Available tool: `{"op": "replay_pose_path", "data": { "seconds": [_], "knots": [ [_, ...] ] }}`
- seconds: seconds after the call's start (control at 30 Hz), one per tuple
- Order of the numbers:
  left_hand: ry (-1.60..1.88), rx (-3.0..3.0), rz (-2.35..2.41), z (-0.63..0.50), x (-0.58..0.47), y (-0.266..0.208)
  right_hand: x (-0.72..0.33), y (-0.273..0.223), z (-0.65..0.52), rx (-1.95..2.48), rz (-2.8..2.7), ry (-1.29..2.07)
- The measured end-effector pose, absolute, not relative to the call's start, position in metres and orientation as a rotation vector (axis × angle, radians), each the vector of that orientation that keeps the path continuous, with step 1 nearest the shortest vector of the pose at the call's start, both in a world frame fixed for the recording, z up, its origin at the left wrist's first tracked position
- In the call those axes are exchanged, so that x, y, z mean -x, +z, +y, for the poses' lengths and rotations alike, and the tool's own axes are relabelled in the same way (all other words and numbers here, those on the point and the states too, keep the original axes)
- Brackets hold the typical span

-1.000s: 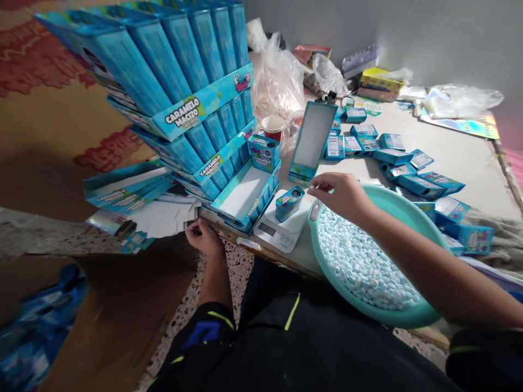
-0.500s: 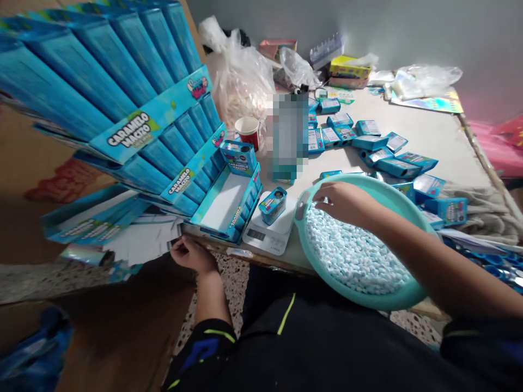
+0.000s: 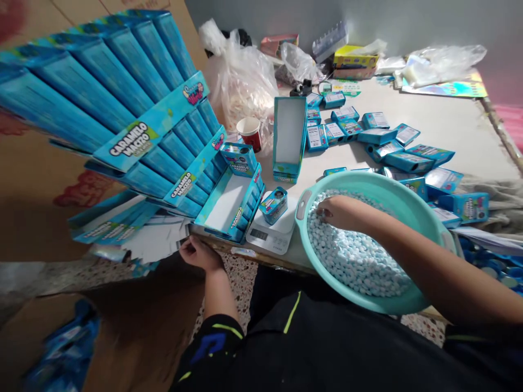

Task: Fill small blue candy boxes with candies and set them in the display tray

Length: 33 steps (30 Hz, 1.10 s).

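My right hand [image 3: 341, 212] reaches into a teal basin [image 3: 425, 209] full of small blue-and-white candies [image 3: 355, 258], its fingertips pressed into the pile. To the left, a small blue candy box [image 3: 273, 204] lies on a white kitchen scale [image 3: 267, 233]. My left hand [image 3: 199, 254] rests curled at the table's front edge, just below an open blue display tray [image 3: 229, 204]. Whether the left hand holds anything cannot be made out.
A tall leaning stack of blue "Caramelo Macizo" display boxes [image 3: 122, 109] fills the left. An upright open tray [image 3: 289, 136], a red paper cup [image 3: 250, 132], plastic bags [image 3: 241, 76] and several small blue boxes [image 3: 392, 149] cover the table [image 3: 449, 125]. Flat cartons [image 3: 118, 226] overhang its left edge.
My right hand moved from beside the box on the scale, over the basin rim, down into the candies. My left hand stayed at the table edge.
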<state>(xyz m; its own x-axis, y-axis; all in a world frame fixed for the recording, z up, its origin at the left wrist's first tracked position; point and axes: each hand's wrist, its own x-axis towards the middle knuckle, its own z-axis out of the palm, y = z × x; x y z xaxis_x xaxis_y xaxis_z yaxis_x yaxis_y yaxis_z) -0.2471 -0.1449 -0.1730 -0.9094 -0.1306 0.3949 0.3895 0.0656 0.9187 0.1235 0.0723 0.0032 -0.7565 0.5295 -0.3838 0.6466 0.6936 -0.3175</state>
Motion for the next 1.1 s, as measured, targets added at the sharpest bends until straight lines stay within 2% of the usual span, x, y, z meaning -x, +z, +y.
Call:
{"op": "replay_pose_path", "data": {
  "seconds": [0.27,0.7,0.97,1.1],
  "knots": [
    [-1.915,0.301,-1.987,-0.147,0.254,-0.178,-0.124,0.014,0.067,-0.801,2.604,-0.523],
    [-1.897,0.292,-1.967,-0.149,0.252,-0.177,-0.126,0.017,0.067,-0.756,2.573,-0.68],
    [-1.866,0.29,-1.983,-0.149,0.255,-0.178,-0.125,0.012,0.063,-0.713,2.545,-0.548],
    [-1.896,0.282,-1.964,-0.148,0.254,-0.176,-0.128,0.014,0.065,-0.725,2.557,-0.628]
  ]
}}
